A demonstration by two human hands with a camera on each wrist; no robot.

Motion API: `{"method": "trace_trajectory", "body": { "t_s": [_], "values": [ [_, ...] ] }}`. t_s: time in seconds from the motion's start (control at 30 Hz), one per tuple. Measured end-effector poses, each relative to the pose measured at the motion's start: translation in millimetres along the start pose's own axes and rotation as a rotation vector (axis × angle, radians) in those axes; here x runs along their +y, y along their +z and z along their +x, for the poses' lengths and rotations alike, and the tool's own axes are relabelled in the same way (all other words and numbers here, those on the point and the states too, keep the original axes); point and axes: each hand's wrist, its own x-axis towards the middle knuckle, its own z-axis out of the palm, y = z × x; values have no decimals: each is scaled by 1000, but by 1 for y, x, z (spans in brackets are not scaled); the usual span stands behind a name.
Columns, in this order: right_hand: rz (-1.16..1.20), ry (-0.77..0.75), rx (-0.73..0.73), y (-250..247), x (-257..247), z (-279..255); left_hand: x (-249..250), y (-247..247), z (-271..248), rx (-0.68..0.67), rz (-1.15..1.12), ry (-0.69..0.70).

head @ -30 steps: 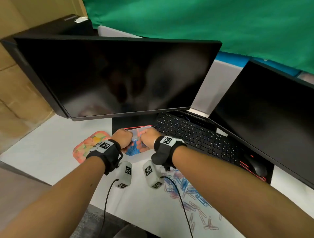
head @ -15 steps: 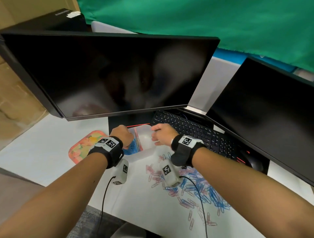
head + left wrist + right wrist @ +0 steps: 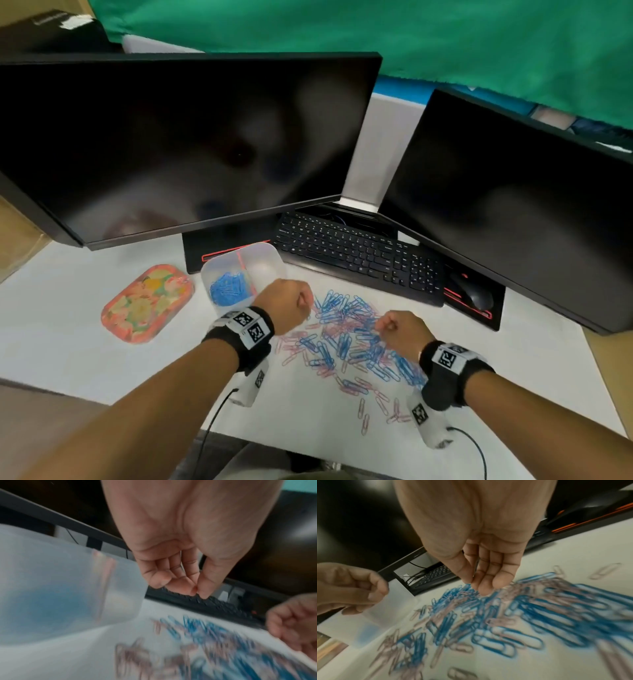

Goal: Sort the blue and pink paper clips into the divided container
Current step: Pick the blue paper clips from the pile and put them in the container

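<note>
Both hands' fingers curl, pinching nothing visible: left hand (image 3: 287, 305) beside divided container (image 3: 263, 265), right hand (image 3: 399, 330) above paper clips (image 3: 346, 339); keyboard (image 3: 359, 253) beyond.

white desk (image 3: 68, 329), green backdrop (image 3: 376, 34), dark monitors (image 3: 171, 144)

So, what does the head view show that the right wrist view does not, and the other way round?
Only the head view shows the divided container, blue clips in its left compartment, the right one apparently empty, plus the floral tray and mouse. Only the right wrist view shows the right hand from below, thumb meeting fingertips, nothing visible between them. Both show the paper clip pile, the left hand and the keyboard.
</note>
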Motion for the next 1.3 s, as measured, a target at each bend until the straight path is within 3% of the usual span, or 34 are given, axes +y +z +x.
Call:
{"method": "trace_trajectory", "body": {
  "t_s": [0.17, 0.4, 0.57, 0.7, 0.83, 1.03, 1.3],
  "values": [
    [-43, 0, 11, 4, 35, -19, -14, 40, 1, -221, 292, -117],
    [0, -9, 28, 3, 55, -32, -34, 36, 3, -101, 162, -254],
    [11, -37, 30, 2, 57, -36, -34, 38, 1, -48, 158, -176],
    [-13, -94, -22, 11, 52, -36, -29, 48, -3, -170, 294, -45],
    [-13, -155, -76, 26, 39, -33, -31, 51, -7, -216, 399, -25],
    [-55, -240, -126, 48, -2, -22, -33, 45, -8, -144, 185, -86],
    [-188, -350, -27, 80, -60, 5, -35, 27, -12, 69, -157, -174]
  ]
}}
